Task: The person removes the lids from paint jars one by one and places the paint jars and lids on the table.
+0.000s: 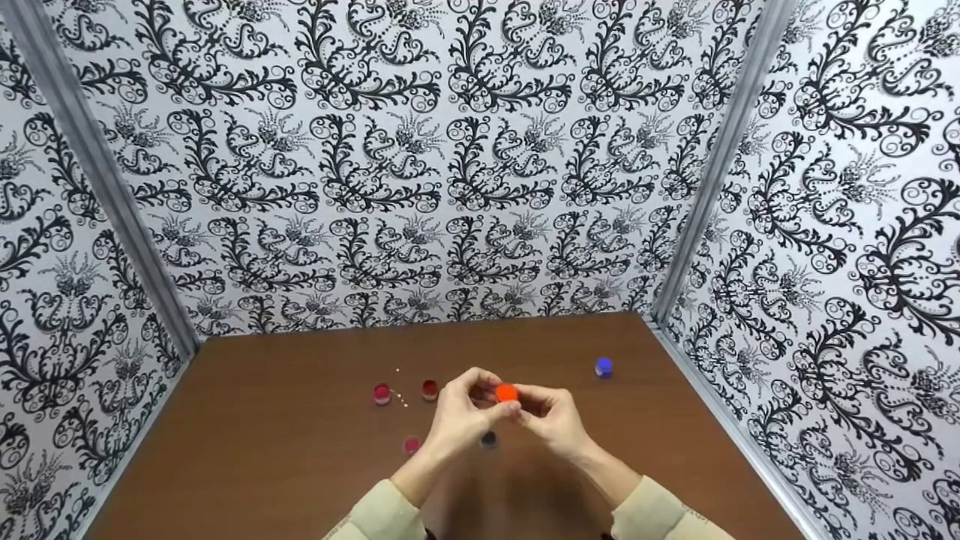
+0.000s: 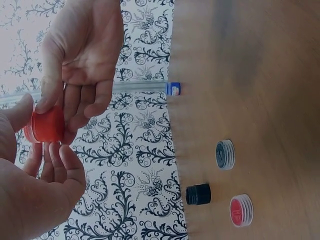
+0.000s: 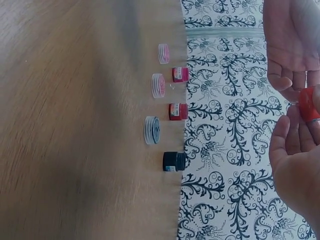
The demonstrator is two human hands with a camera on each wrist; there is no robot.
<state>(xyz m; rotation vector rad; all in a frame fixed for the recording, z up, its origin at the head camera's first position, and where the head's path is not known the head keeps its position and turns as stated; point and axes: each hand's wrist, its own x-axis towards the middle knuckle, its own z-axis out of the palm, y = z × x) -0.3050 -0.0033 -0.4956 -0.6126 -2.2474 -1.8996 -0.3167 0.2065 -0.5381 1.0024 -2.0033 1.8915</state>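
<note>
Both hands hold a small orange-red jar (image 1: 506,393) up in front of me, over the table. My left hand (image 1: 463,414) grips it from the left, its thumb at the near side. From the right, my right hand (image 1: 556,421) pinches it between thumb and fingers. In the left wrist view, a clear ridged band shows at the upper end of the jar (image 2: 48,125). Below the hands, a dark round lid (image 1: 488,439) lies on the table. A black jar (image 3: 174,161) stands behind that lid, hidden by the hands in the head view.
A pink jar (image 1: 382,394) and a red jar (image 1: 429,390) stand left of the hands, with small pale specks near them. Pinkish ridged lids (image 3: 158,85) lie in front of those jars. A blue jar (image 1: 604,367) stands far right. Patterned walls enclose the brown table (image 1: 285,420).
</note>
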